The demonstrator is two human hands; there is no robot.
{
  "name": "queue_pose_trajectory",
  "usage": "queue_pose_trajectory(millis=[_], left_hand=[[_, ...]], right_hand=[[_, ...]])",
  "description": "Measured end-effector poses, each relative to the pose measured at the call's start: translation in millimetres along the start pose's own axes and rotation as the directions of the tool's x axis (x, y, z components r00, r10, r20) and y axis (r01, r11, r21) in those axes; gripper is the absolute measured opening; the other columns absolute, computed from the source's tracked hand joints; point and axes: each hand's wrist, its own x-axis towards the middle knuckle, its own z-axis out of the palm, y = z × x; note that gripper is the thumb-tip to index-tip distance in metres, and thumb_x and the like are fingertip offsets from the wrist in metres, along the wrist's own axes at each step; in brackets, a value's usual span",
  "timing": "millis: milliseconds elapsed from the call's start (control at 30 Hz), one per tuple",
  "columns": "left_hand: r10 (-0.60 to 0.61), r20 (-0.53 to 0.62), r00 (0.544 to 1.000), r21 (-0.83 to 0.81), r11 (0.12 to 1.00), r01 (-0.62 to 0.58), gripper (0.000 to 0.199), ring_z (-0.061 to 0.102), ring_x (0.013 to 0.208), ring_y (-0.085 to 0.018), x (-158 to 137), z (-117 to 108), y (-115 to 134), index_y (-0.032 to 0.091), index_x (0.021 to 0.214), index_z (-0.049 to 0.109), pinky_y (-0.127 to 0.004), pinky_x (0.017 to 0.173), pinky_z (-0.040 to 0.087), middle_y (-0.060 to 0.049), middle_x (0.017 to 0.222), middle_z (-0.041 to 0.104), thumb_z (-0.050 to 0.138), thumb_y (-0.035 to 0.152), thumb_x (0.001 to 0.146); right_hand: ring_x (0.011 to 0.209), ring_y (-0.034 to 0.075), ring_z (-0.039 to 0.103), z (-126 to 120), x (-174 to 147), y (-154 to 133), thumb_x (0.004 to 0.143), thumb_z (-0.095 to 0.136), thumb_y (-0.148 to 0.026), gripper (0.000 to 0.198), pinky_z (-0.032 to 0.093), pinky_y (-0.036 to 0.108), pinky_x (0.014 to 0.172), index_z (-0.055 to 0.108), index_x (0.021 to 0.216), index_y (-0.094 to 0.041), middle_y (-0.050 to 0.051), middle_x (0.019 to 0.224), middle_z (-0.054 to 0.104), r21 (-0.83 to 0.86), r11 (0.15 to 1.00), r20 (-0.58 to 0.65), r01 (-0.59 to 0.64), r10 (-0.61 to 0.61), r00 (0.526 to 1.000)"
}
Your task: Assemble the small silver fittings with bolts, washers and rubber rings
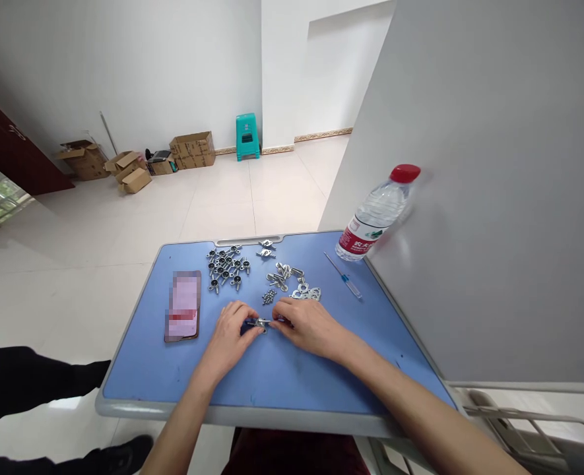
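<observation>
My left hand (pixel 233 326) is closed, its thumb and fingers pinching a small metal fitting (pixel 260 322) just above the blue table. From the other side, the closed fingertips of my right hand (pixel 304 321) grip the fitting's thin rod-like end; finer detail is hidden by the fingers. Just beyond the hands lies a cluster of tiny shiny metal pieces (pixel 269 297). Flat metal plates with holes (pixel 307 292) rest past my right hand, with a heap of longer metal pieces (pixel 279 276) behind them. Farther left are several metal fittings with black centres (pixel 226 266).
Two similar metal parts (pixel 266 249) lie near the table's (pixel 321 389) far edge. A phone (pixel 183 307) is at left, a screwdriver (pixel 344 277) at right. A water bottle (pixel 375 214) stands by the grey panel (pixel 494 198). Another person's dark-clothed leg (pixel 34 382) is at left.
</observation>
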Motion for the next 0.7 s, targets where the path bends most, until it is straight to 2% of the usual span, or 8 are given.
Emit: queue_pose_trajectory(millis=[300,567,700], left_hand=[[0.003,0.036,0.999,0.015,1.000,-0.004,0.004,0.057,0.096,-0.021,0.1,-1.6,1.3,0.022,0.090,0.061,-0.036,0.086,0.042,-0.001,0.098,0.063,0.063,0.020,0.086],[-0.004,0.036,0.999,-0.001,1.000,0.004,0.006,0.056,0.098,-0.021,0.0,-2.7,2.9,0.022,0.092,0.062,-0.038,0.088,0.041,-0.001,0.100,0.063,0.063,0.020,0.086],[0.003,0.038,0.999,0.000,1.000,-0.003,0.006,0.056,0.098,-0.021,0.2,-2.2,1.2,0.022,0.092,0.062,-0.037,0.088,0.041,-0.001,0.100,0.063,0.063,0.020,0.087]], right_hand=[[0.070,0.015,0.062,14.8,8.7,-4.1,0.093,0.055,-0.020,0.011,0.030,0.025,0.058,0.065,0.092,-0.018,0.004,0.089,0.068,-0.008,1.000,-0.048,-0.004,0.004,0.999],[0.071,0.015,0.062,-8.5,1.1,5.6,0.095,0.049,-0.015,0.018,0.031,0.025,0.058,0.067,0.094,-0.019,0.004,0.088,0.068,-0.012,0.998,-0.040,-0.064,0.064,0.997],[0.070,0.014,0.061,-12.9,-2.4,5.9,0.093,0.050,-0.013,0.020,0.032,0.024,0.059,0.067,0.100,-0.020,0.004,0.092,0.069,0.005,1.000,-0.016,-0.001,0.001,1.000]])
